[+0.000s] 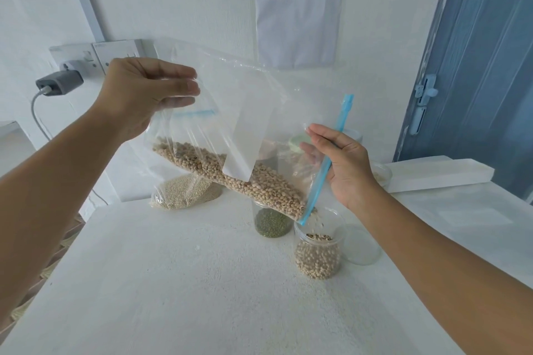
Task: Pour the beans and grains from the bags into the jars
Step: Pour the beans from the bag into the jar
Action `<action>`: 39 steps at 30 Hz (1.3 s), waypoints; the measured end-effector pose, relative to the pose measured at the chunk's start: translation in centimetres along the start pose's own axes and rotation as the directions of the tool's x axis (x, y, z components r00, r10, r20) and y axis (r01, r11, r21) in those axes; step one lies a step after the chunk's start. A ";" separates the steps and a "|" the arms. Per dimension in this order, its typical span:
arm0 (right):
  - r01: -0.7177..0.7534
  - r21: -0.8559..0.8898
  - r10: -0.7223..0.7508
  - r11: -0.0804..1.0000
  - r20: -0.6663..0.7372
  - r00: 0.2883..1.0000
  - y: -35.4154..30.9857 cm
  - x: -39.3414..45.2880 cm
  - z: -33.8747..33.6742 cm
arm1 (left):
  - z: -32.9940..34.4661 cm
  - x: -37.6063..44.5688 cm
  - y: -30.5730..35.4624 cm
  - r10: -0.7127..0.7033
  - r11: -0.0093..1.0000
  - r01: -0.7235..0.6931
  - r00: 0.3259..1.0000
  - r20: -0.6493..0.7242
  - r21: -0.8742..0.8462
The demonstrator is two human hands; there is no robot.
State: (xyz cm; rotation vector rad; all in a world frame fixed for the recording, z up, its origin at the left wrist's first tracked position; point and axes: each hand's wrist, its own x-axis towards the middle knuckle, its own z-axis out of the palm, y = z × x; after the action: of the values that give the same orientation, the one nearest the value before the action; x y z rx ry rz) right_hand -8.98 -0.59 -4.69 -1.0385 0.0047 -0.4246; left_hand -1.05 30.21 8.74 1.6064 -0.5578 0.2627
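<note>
Overhead, both the left hand (144, 95) and right hand (343, 164) grip the unlabelled bean bag (230, 135); the wall notice (298, 8) is illegible.

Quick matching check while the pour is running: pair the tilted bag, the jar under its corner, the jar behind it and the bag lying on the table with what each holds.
Things:
1. tilted bag
2. jar under its corner
3. jar behind
4. bag lying on the table

Contents:
A. small green beans
B. fine pale grain
C. black-eyed beans, partly filled
D. black-eyed beans sliding toward the blue zip

Pairs: 1-D, 2-C, 3-A, 4-B

Numbered list 1–5 on wall sheet (298, 6)
</note>
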 end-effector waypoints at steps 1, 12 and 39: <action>0.001 -0.001 -0.001 1.000 0.000 1.000 0.0 0.0 0.0 | 0.0 0.0 0.0 0.001 1.000 -0.001 1.000 -0.001 0.000; -0.019 0.000 0.019 1.000 -0.006 1.000 0.3 -0.2 0.0 | -0.1 0.0 0.3 0.008 1.000 -0.008 1.000 0.008 0.010; -0.007 0.004 0.007 1.000 -0.005 1.000 -0.5 -0.4 0.1 | 0.2 -0.2 1.0 0.013 1.000 -0.013 1.000 0.006 0.005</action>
State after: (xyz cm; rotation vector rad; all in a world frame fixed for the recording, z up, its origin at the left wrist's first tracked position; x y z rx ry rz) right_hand -9.48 -0.62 -4.26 -1.0335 0.0121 -0.4203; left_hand -1.74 29.99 9.47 1.6093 -0.5722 0.2693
